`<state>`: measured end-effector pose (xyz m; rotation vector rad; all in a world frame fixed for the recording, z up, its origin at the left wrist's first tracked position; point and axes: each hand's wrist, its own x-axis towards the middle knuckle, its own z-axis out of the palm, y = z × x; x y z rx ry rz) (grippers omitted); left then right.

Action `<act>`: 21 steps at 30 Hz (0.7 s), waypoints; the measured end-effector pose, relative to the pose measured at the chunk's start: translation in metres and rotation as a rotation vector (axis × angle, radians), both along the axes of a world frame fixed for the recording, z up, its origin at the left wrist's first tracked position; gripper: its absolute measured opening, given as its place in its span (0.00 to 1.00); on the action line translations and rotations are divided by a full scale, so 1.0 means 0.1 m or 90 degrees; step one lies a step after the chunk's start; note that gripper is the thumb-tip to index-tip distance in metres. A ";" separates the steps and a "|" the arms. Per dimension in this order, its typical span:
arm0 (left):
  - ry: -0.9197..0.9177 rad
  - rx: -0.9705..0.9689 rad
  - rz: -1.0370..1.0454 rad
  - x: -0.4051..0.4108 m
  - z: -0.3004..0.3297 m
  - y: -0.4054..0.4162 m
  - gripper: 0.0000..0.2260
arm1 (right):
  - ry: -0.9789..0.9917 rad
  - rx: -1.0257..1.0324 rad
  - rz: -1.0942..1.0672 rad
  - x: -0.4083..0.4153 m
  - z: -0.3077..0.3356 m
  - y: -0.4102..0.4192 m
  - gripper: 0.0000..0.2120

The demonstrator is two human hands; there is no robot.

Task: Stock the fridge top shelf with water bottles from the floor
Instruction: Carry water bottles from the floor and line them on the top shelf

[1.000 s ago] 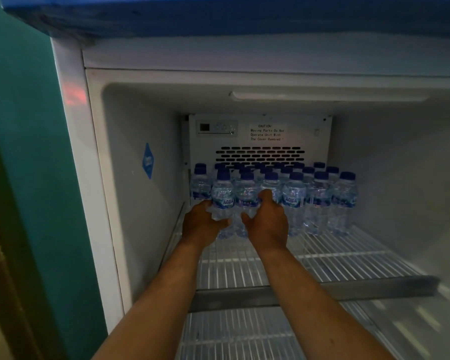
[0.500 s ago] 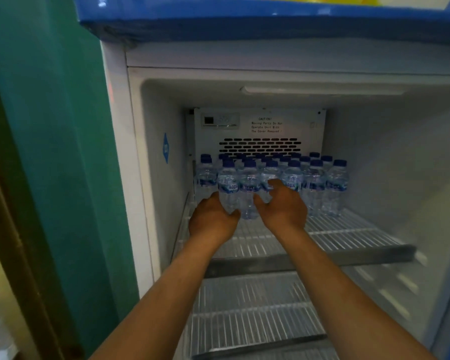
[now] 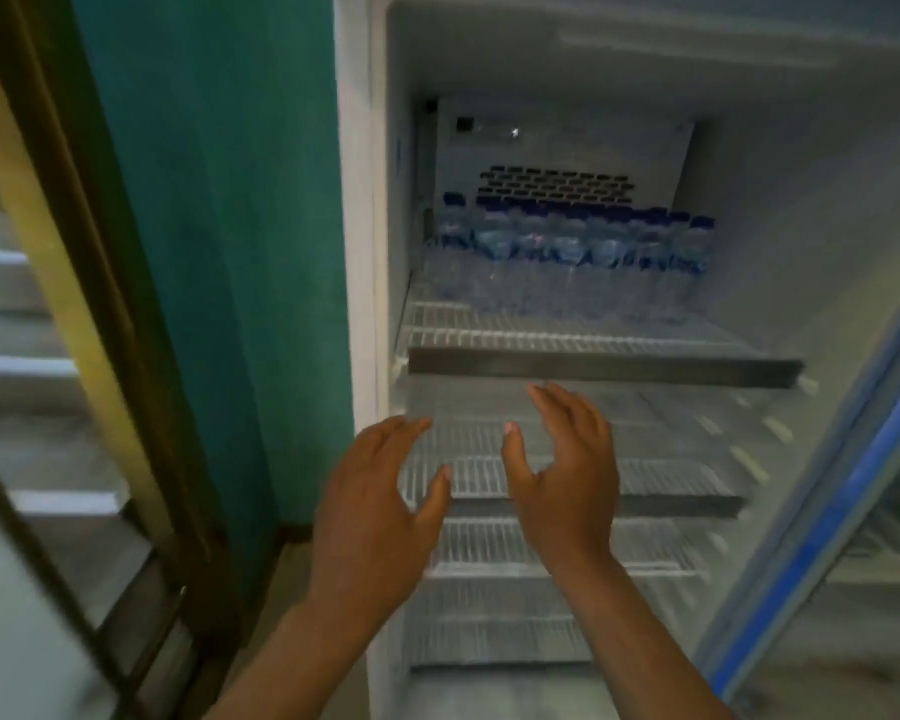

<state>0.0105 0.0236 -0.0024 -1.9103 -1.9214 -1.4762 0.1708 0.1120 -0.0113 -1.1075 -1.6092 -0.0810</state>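
Several small water bottles [image 3: 572, 257] with blue caps and blue labels stand in rows at the back of the fridge's top wire shelf [image 3: 593, 363]. The front strip of that shelf is bare. My left hand [image 3: 375, 517] and my right hand [image 3: 567, 470] are outside the fridge, below the top shelf's front edge and in front of the lower shelves. Both hands hold nothing, with the fingers spread and the palms facing each other. No bottles on the floor are in view.
The fridge door [image 3: 822, 511], with a blue frame, stands open on the right. Lower wire shelves [image 3: 583, 496] hold nothing. A teal wall [image 3: 219, 252] flanks the fridge on the left, with a dark-framed glass door [image 3: 74, 356] further left.
Both hands have let go of the front bottles and pulled back out of the fridge, downward. The view has dropped and swung, so the lower shelves and the open door now show.
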 end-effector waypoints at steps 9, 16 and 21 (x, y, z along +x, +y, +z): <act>-0.048 -0.293 0.202 -0.57 -1.08 -1.50 0.24 | -0.025 -0.184 0.148 -0.49 -1.23 -1.34 0.21; -0.142 -0.408 0.289 -1.09 -1.58 -2.08 0.24 | -0.109 -0.280 0.236 -1.10 -1.85 -1.83 0.20; -0.171 -0.498 0.296 -1.56 -2.04 -2.07 0.22 | -0.199 -0.354 0.264 -1.62 -2.28 -1.86 0.22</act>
